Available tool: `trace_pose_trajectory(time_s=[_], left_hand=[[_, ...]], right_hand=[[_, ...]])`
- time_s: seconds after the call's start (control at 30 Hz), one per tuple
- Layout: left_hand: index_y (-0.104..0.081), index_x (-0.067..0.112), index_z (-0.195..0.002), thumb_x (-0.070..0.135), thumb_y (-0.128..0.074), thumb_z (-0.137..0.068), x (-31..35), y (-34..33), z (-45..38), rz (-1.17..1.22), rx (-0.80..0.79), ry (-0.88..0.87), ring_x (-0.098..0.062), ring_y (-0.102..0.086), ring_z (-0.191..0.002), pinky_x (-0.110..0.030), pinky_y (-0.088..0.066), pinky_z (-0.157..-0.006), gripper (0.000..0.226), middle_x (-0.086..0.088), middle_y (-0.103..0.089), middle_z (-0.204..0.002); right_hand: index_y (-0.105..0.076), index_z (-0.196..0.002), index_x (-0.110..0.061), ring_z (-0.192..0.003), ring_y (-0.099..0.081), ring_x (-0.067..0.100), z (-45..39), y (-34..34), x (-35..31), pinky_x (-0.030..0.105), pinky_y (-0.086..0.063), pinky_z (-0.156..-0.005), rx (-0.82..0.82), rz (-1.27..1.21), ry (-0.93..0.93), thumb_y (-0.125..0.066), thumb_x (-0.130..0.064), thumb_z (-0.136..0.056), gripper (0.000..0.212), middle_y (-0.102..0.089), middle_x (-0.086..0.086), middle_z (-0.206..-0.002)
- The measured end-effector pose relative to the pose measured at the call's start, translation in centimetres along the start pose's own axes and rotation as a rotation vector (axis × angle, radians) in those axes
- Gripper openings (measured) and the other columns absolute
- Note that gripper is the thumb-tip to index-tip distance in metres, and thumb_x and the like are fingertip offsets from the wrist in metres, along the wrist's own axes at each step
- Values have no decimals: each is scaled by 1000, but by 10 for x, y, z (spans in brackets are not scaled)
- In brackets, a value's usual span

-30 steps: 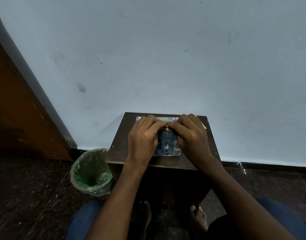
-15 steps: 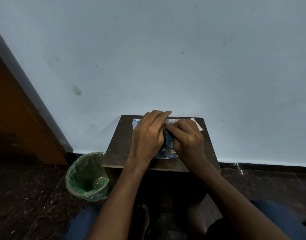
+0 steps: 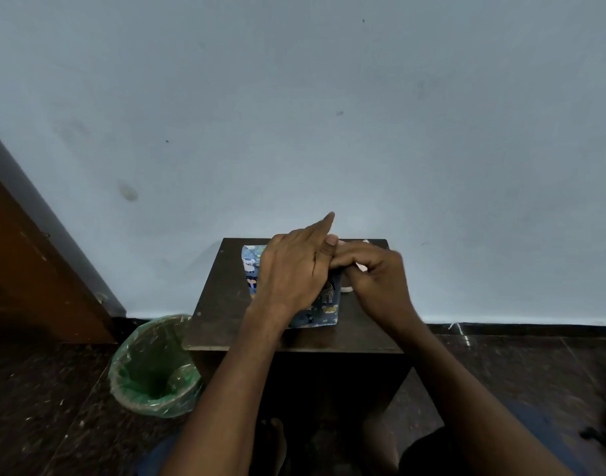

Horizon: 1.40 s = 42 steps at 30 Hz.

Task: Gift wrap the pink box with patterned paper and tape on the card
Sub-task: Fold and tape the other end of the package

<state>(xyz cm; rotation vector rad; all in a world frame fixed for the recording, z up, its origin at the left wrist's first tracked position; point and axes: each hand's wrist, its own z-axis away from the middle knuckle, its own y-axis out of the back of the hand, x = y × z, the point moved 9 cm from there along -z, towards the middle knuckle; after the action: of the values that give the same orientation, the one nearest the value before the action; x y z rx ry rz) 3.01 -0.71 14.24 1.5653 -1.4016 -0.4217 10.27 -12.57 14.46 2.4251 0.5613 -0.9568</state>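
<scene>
Head view: one wrapped box (image 3: 323,312) at table (image 3: 222,304) centre. Two hands: left hand (image 3: 291,276) flat on top, fingers straight toward 1 o'clock; right hand (image 3: 377,280) at 3 o'clock, fingers curled, contents unclear. One bin (image 3: 153,369) at 8 o'clock.

Left hand (image 3: 291,273) lies flat on the wrapped box (image 3: 315,314); right hand (image 3: 377,280) curls beside it.

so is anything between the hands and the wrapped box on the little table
Nothing visible is. The left hand lies directly on the blue animal-patterned wrapped box on the small dark wooden table; the right hand, fingers curled, meets it at the box's right edge. Whether the right hand pinches paper or tape is hidden.
</scene>
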Motion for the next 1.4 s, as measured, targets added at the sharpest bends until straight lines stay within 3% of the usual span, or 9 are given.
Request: trace_pose_trajectory(time_s=[0.1, 0.2, 0.37, 0.5, 0.67, 0.83, 1.07, 1.17, 1.4], left_hand=[[-57, 30, -152, 52, -18, -112, 3, -3, 2, -90, 25, -4, -13, -60, -132, -34, -39, -105, 60, 12, -67, -144], [-63, 30, -147, 48, -23, -112, 3, -5, 2, -107, 39, 10, -14, -61, -131, -37, -41, -105, 56, 11, -69, -141], [-69, 31, -140, 41, -29, -112, 3, -6, 1, -118, 67, 23, -12, -63, -129, -36, -41, -105, 50, 12, -71, -138], [-73, 30, -134, 38, -33, -111, 4, -4, 2, -122, 109, 22, -13, -66, -122, -35, -41, -101, 47, 11, -74, -132], [-74, 30, -130, 36, -35, -111, 5, -2, 3, -121, 136, 15, -13, -68, -116, -34, -41, -98, 44, 12, -75, -126], [-78, 27, -119, 32, -42, -110, 7, 2, 7, -81, 190, 6, -14, -70, -104, -34, -44, -93, 37, 11, -78, -111], [-70, 33, -138, 33, -44, -112, -7, 9, 6, 141, 198, 149, -7, -66, -117, -32, -47, -98, 37, 16, -76, -125], [-64, 37, -144, 29, -48, -111, -11, 7, 4, 170, 175, 182, -4, -68, -110, -28, -46, -88, 37, 23, -74, -124], [-69, 39, -118, 29, -62, -105, -16, 9, 7, 317, 187, 237, 8, -66, -105, -25, -52, -82, 18, 28, -72, -114]], right_hand=[[-80, -89, 3, -98, -77, 27, 0, 27, 29, 32, -60, -89, 147, -293, -281, -64, 18, -87, 22, -81, 11, -94], [-81, -88, -7, -91, -77, 21, 10, 45, 79, 29, -59, -76, 250, -158, -523, -60, 17, -82, 32, -80, 6, -89], [-80, -77, -25, -82, -70, 19, 23, 47, 156, 34, -57, -71, -3, 265, -789, -68, 2, -80, 30, -77, -1, -85], [-80, -81, -27, -95, -68, 24, 22, 37, 170, 32, -54, -76, -76, 564, -733, -66, -7, -78, 24, -76, -2, -95], [-78, -115, -32, -120, -52, 29, 14, -24, 166, 43, -52, -95, -412, 902, -367, -73, -21, -87, 30, -64, 7, -122], [-72, -119, -16, -128, -46, 31, 15, -35, 170, 43, -48, -98, -457, 1098, -281, -69, -17, -91, 29, -58, 11, -131], [-71, -95, -11, -115, -50, 26, 4, -22, 154, 37, -48, -75, -297, 757, -290, -71, -9, -92, 4, -62, 7, -113], [-69, -84, -12, -94, -58, 23, 2, -12, 151, 29, -39, -68, -219, 580, -363, -71, -3, -90, 12, -68, 5, -97], [-67, -85, -14, -85, -58, 20, -3, 13, 114, 35, -46, -71, -19, 474, -262, -68, 1, -89, 16, -69, 1, -89]])
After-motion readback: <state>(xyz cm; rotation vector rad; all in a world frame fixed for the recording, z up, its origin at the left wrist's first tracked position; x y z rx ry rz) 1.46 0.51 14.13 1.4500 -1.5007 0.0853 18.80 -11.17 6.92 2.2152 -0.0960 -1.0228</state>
